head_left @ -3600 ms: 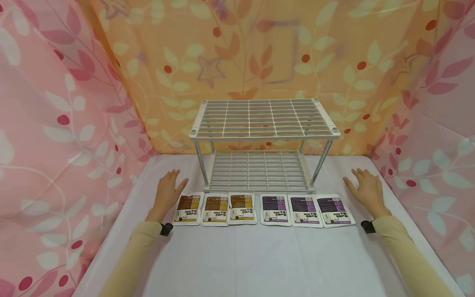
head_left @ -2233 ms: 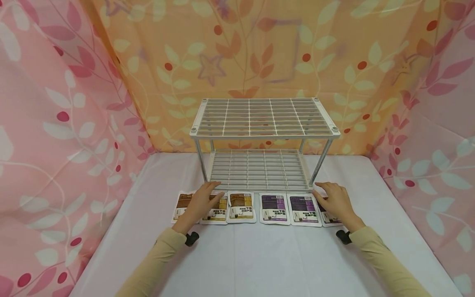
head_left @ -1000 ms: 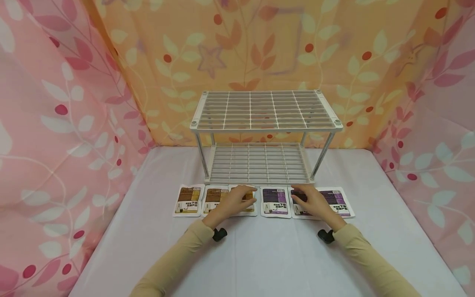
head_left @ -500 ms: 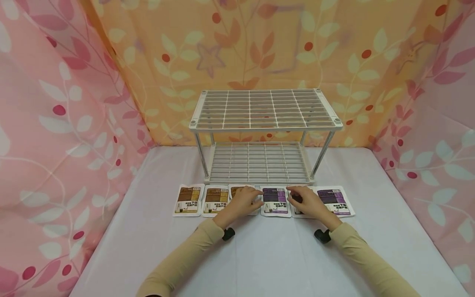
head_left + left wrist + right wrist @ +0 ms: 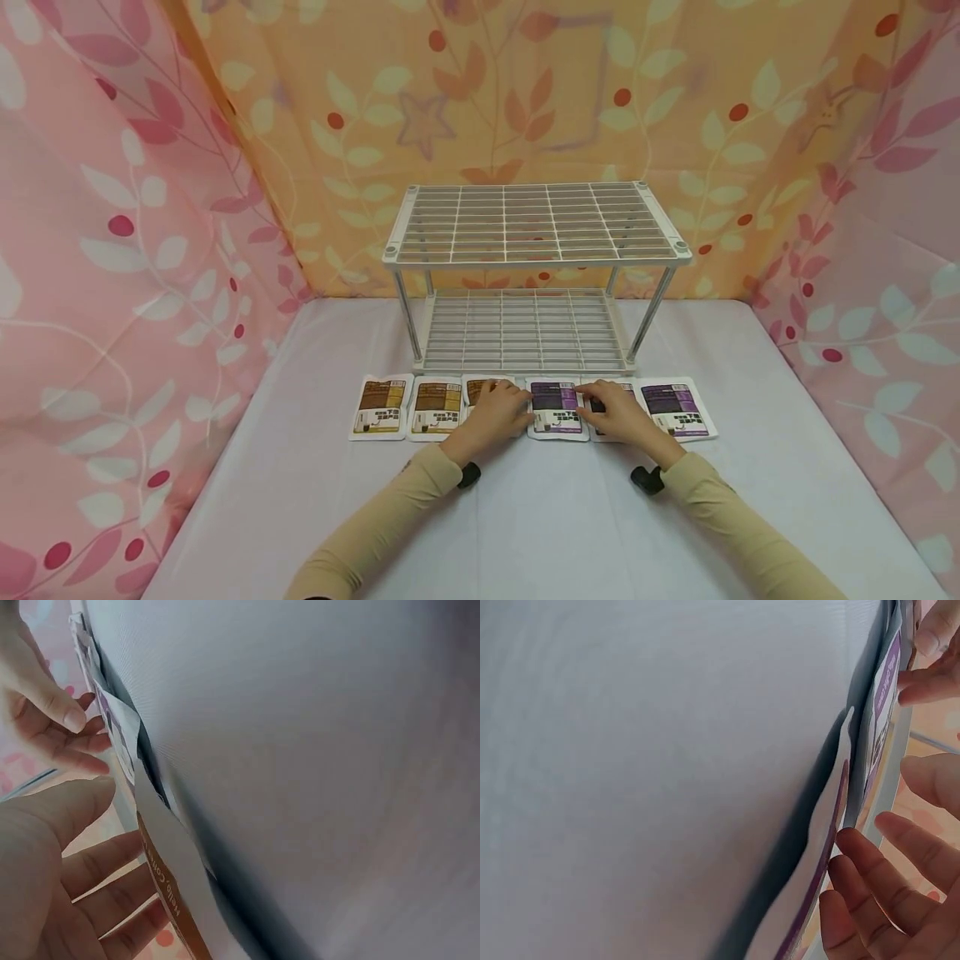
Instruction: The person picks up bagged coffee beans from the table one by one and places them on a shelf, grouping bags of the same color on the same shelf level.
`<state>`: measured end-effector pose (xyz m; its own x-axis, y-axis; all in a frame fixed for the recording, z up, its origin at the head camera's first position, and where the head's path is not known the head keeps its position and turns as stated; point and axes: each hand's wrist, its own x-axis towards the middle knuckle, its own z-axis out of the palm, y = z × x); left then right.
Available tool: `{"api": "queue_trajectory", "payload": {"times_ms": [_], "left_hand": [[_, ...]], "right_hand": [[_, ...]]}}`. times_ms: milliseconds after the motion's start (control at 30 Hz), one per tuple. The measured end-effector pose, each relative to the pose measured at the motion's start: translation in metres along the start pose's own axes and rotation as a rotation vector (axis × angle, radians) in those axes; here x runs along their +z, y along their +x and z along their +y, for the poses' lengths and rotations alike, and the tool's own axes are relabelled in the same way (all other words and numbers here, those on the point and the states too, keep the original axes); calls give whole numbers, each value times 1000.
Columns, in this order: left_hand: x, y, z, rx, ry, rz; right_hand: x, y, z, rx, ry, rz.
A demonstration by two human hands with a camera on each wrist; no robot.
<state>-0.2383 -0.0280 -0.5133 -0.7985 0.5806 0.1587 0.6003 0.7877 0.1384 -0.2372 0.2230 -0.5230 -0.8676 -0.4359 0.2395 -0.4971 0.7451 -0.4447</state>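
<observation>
A counter with a white cloth fills the lower part of the head view, and flowered curtains hang behind it and on both sides. At the back of the counter stands a white wire rack with two shelves, one above the other.

In front of the rack six flat packets lie in one row on the cloth. The three on the left are brown packets, the three on the right are purple packets. They lie just beside each other, some edges touching.

The left hand rests on the third brown packet, which is mostly hidden under it. Its fingers are nearly straight and relaxed, and the tips reach to the left edge of the middle purple-side packet. The right hand lies on the fifth packet with fingers spread flat, and its fingertips touch the right edge of the same packet. So this first purple packet sits on the counter between both hands. In the wrist views its edges look a little lifted from the cloth. Neither hand is closed around anything.
</observation>
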Motion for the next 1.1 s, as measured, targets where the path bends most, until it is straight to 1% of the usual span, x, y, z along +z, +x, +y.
{"api": "queue_trajectory", "payload": {"times_ms": [167,333,500,633,733,900,1100], "left_hand": [[2,1,1,-12,-23,-29],[1,1,4,-27,-71,-30],[1,1,8,-77,-148,-26],[2,1,10,-104,-203,-14],[3,0,10,-109,-233,5],[5,-3,11,-110,-298,25],[7,-5,13,-112,-338,57]], "right_hand": [[0,-1,-3,10,5,-8],[-1,-4,-6,14,8,-14],[-1,-5,-8,-3,10,1],[1,-6,-9,-22,19,33],[1,-6,-9,-23,27,48],[0,-6,-10,-7,84,52],[3,-6,-9,37,138,43]]}}
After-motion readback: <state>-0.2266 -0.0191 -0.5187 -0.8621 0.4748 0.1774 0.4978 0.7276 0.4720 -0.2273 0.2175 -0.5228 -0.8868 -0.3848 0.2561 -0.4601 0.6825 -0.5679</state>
